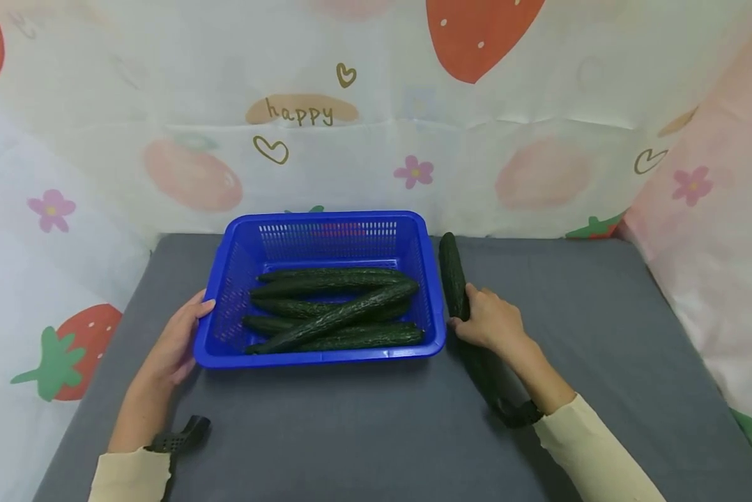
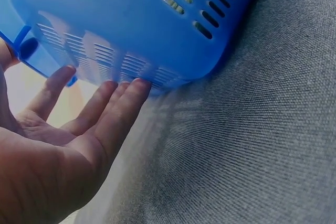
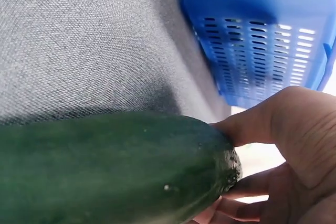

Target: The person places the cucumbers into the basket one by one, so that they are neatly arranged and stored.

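A blue plastic basket (image 1: 319, 358) with slotted walls stands on the grey cloth. Inside lie several long dark green cucumbers (image 1: 350, 314), one slanting across the others. At its left side, my left hand (image 1: 178, 338) holds the basket, thumb over the rim; the left wrist view shows its fingertips (image 2: 140, 83) against the slotted outer wall. Just right of the basket, my right hand (image 1: 491, 321) grips another cucumber (image 1: 452, 268) from above. In the right wrist view that cucumber's thick body (image 3: 115, 166) fills the lower left, its rounded end between thumb and fingers.
The grey cloth (image 1: 325, 432) covers the tabletop beneath everything. A pale printed curtain (image 1: 363, 174) with fruit, flowers and hearts hangs close behind the basket and along both sides. Dark wrist straps (image 1: 181, 436) sit below the hands.
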`<action>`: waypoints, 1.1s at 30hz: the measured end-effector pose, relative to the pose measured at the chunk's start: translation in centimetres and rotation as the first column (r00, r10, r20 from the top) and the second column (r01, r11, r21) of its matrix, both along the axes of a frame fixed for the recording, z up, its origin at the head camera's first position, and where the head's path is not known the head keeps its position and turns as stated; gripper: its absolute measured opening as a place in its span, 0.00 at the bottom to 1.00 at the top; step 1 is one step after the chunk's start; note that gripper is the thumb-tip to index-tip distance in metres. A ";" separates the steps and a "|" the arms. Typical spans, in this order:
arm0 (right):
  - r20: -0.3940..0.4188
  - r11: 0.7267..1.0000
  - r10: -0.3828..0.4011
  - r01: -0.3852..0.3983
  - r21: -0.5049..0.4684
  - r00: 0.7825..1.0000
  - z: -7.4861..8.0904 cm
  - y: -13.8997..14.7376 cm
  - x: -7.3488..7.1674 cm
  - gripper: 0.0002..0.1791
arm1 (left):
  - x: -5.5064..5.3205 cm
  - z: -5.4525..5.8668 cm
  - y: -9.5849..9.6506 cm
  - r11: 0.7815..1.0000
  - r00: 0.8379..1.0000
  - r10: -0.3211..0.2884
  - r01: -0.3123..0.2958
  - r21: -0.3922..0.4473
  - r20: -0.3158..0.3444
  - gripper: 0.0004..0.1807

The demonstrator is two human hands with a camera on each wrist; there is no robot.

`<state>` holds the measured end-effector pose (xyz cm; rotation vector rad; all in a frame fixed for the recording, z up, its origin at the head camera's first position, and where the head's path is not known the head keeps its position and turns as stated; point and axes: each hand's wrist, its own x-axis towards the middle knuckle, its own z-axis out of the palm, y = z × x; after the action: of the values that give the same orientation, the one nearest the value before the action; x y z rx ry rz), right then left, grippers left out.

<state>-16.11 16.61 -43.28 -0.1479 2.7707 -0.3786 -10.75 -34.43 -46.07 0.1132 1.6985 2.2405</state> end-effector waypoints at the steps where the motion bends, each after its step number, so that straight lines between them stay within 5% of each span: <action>1: 0.004 1.000 -0.001 0.001 0.003 1.000 0.0 0.1 -0.1 0.46 | 0.0 -0.1 0.0 1.000 1.000 0.001 -0.001 0.000 0.001 0.19; 33: -0.034 0.999 0.048 -0.048 0.012 0.998 -0.2 -0.3 0.8 0.43 | 0.1 0.1 0.4 0.997 0.998 0.053 -0.050 -0.066 0.035 0.18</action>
<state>-15.26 16.28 -43.50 -0.2201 2.7965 -0.3520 -10.67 -33.99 -45.95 0.0127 1.7724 2.2068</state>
